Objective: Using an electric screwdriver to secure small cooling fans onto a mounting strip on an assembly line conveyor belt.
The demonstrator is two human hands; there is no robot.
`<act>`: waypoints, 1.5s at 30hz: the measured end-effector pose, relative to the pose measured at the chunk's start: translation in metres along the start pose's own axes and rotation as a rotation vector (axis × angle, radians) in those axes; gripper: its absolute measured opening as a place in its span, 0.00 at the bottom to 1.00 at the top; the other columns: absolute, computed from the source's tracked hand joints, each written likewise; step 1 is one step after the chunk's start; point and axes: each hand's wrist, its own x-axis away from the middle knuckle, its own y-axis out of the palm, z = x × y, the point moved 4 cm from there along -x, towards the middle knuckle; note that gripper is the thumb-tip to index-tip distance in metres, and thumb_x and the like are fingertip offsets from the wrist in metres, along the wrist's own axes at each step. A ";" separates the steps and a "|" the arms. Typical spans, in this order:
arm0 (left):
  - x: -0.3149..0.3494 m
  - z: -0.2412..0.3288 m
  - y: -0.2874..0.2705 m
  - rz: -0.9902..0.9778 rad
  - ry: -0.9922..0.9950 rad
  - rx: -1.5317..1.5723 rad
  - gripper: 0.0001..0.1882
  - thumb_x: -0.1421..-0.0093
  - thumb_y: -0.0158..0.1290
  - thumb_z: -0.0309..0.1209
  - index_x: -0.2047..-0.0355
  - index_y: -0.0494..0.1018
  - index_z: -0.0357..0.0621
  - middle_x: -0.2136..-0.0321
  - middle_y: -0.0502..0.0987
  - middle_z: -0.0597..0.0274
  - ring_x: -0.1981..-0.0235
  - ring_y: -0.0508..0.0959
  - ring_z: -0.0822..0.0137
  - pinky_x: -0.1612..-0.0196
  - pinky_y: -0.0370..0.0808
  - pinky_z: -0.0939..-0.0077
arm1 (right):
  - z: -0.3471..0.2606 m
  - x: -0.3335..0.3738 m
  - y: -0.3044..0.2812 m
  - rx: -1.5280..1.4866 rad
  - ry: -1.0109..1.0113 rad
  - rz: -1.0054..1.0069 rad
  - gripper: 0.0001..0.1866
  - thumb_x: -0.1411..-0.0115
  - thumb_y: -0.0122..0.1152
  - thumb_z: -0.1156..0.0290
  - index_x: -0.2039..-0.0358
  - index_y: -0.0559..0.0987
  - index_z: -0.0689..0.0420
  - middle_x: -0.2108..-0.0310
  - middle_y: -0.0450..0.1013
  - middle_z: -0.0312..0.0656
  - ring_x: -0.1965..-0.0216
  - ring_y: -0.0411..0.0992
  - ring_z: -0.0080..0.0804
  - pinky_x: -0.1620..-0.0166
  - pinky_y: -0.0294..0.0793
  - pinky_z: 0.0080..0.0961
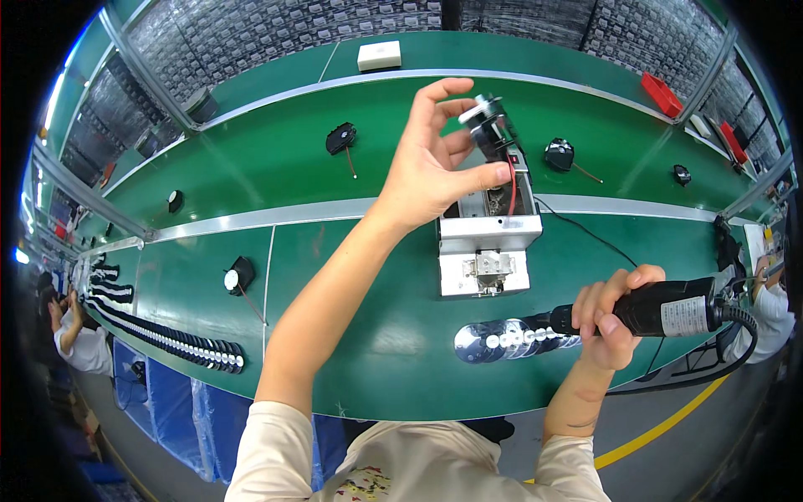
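My left hand (433,159) holds a small black motor-like unit (492,130) with a white top, tilted between its thumb and fingers. A red wire hangs from the unit. Just below it stands a silver metal fixture (491,238), boxy and open at the top, with a small metal block on its front. In my right hand (611,318) is a black electric screwdriver (677,309), lying almost level and pointing left. Its tip end is above or beside a row of overlapping shiny discs (478,343) with white centres; whether they touch I cannot tell.
Similar black units with wires lie on the green belt (276,180), and another unit (241,274) rests on the near table. A long row of black-and-white discs (180,341) curves along the left. Beyond are a white box (379,55) and a red bin (661,94). People sit at both sides.
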 end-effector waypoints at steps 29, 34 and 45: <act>-0.028 -0.073 -0.238 -0.027 -0.029 -1.411 0.27 0.58 0.57 0.21 0.54 0.66 0.47 0.42 0.67 0.52 0.35 0.60 0.47 0.35 0.51 0.38 | 0.014 0.010 -0.002 0.044 0.105 -0.041 0.25 0.51 0.66 0.77 0.59 0.61 0.57 0.81 0.63 0.36 0.87 0.61 0.24 0.82 0.67 0.23; -0.039 -0.115 -0.248 0.000 -0.267 -1.380 0.21 0.59 0.62 0.25 0.63 0.69 0.47 0.56 0.70 0.52 0.47 0.69 0.48 0.41 0.62 0.44 | 0.015 0.008 -0.001 0.007 0.102 -0.090 0.25 0.51 0.65 0.79 0.57 0.61 0.58 0.81 0.65 0.38 0.88 0.63 0.26 0.82 0.68 0.24; 0.074 0.042 -0.107 0.381 0.272 -1.133 0.18 0.59 0.67 0.27 0.67 0.73 0.41 0.60 0.70 0.55 0.55 0.74 0.58 0.55 0.75 0.66 | 0.008 0.013 -0.002 -0.027 0.077 -0.209 0.25 0.51 0.60 0.82 0.55 0.60 0.58 0.79 0.65 0.40 0.85 0.65 0.27 0.79 0.69 0.25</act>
